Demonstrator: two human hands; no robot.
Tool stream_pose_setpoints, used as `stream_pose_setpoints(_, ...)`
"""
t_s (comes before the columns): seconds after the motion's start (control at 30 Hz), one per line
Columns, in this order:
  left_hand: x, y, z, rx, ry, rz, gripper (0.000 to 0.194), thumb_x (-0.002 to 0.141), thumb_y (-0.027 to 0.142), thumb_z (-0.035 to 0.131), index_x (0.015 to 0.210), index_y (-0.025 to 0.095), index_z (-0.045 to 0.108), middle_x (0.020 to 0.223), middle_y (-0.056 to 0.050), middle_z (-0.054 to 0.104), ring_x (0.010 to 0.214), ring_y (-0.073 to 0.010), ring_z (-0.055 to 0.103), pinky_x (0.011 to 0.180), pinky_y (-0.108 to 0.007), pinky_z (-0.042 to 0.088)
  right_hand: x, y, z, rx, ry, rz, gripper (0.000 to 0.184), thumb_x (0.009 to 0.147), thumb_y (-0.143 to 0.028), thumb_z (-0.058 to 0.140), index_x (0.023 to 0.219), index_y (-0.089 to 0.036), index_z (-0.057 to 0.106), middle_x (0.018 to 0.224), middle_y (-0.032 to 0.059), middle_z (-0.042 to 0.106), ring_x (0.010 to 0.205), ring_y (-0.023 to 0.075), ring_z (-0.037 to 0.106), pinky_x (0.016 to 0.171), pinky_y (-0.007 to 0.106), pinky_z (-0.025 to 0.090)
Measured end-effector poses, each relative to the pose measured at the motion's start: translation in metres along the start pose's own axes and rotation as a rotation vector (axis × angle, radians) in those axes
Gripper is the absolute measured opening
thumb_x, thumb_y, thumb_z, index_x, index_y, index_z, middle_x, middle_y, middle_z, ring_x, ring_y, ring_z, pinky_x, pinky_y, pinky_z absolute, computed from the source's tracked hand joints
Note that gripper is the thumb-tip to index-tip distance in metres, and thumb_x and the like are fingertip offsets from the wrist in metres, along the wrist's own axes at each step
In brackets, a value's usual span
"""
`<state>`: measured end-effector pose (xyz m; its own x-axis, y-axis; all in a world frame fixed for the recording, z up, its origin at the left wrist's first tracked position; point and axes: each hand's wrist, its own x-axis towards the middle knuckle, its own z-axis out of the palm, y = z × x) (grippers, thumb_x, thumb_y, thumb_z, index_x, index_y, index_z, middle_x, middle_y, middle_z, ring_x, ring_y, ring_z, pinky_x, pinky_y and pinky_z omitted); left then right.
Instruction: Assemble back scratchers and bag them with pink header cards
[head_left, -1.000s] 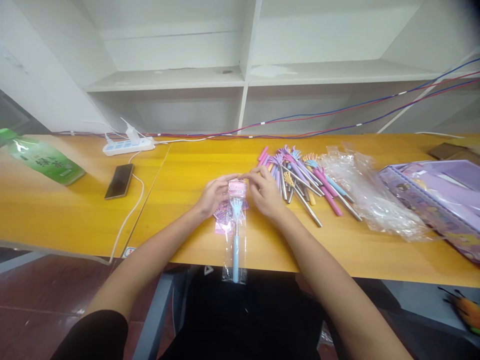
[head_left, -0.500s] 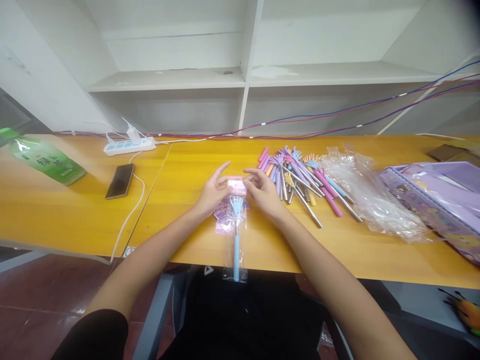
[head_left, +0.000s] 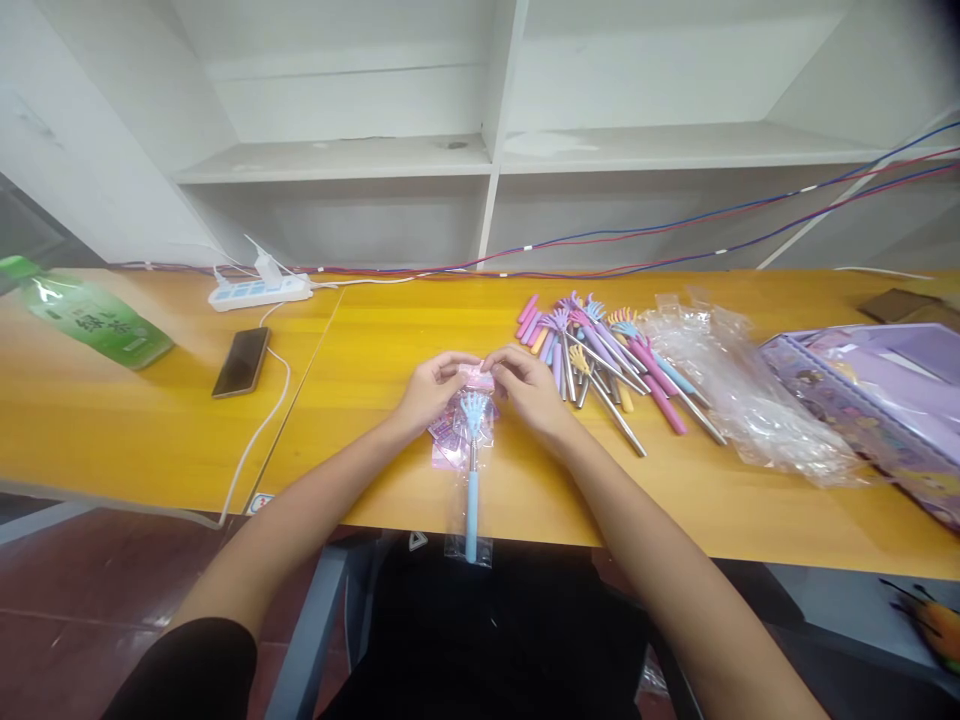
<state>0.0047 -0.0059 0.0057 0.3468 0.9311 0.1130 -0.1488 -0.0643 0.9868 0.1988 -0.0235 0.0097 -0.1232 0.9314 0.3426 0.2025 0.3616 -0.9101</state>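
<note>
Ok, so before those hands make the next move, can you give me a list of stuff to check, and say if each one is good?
1. Left hand and right hand both at the pink card: ok.
2. Blue back scratcher inside its clear bag: ok.
3. Top of that bag closed: cannot tell, the fingers and card cover it.
4. Bag all the way on the table: not ok, its bottom end reaches past the front edge.
5. Pile of back scratchers out from under the hands: ok, it lies beside the right hand.
6. Drink bottle away from the hands: ok, far over to the left.
</note>
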Motion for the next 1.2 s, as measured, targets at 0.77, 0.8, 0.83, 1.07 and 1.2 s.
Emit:
stream_pose_setpoints(0.77,0.000,-0.003,-0.005,0.050,0.094,-0.027,0.044,0.081,0.046,0.084,0.112,0.020,0.065,0.091,-0.004,0.081,0.073,-0.0149,0.071,0.069,-0.025,0.052,-0.004,0.003,0.013,-0.351,-0.093,0.095,0.046,0.097,-0.064,0.060,0.078,-0.024,0.048,0.067,-0.0028,0.054,0.062,0.0159,0.049,0.059,0.031,0.033)
stream_pose_setpoints(0.8,0.000,-0.002,-0.005,0.032,0.087,-0.033,0.046,0.081,0.047,0.084,0.112,0.020,0.065,0.091,-0.004,0.081,0.074,-0.0152,0.071,0.070,-0.026,0.053,-0.004,0.004,0.013,-0.370,-0.091,0.091,0.047,0.097,-0.065,0.059,0.076,-0.024,0.048,0.066,-0.0027,0.053,0.062,0.0155,0.049,0.059,0.031,0.032)
stream_pose_setpoints(0.83,0.000,-0.002,-0.004,0.013,0.078,-0.041,0.047,0.080,0.047,0.085,0.112,0.019,0.064,0.092,-0.005,0.081,0.075,-0.0158,0.072,0.072,-0.027,0.053,-0.004,0.004,0.012,-0.379,-0.086,0.087,0.047,0.097,-0.064,0.059,0.075,-0.024,0.049,0.066,-0.0025,0.054,0.061,0.0153,0.048,0.059,0.031,0.032)
stream_pose_setpoints(1.07,0.002,-0.002,-0.004,-0.006,-0.075,-0.048,0.051,0.073,0.037,0.093,0.111,0.018,0.066,0.115,-0.011,0.079,0.103,-0.0222,0.075,0.092,-0.033,0.057,0.000,0.012,0.006,-0.429,-0.011,0.084,0.040,0.094,-0.051,0.064,0.070,-0.023,0.049,0.061,-0.0016,0.055,0.060,0.0159,0.049,0.059,0.030,0.032)
stream_pose_setpoints(1.2,0.005,-0.009,-0.007,0.030,-0.049,-0.024,0.048,0.075,0.038,0.091,0.111,0.018,0.067,0.115,-0.011,0.079,0.103,-0.0228,0.075,0.091,-0.033,0.057,0.001,0.012,0.007,-0.430,0.031,0.084,0.044,0.092,-0.052,0.068,0.065,-0.024,0.047,0.058,-0.0013,0.054,0.058,0.0160,0.049,0.057,0.031,0.031)
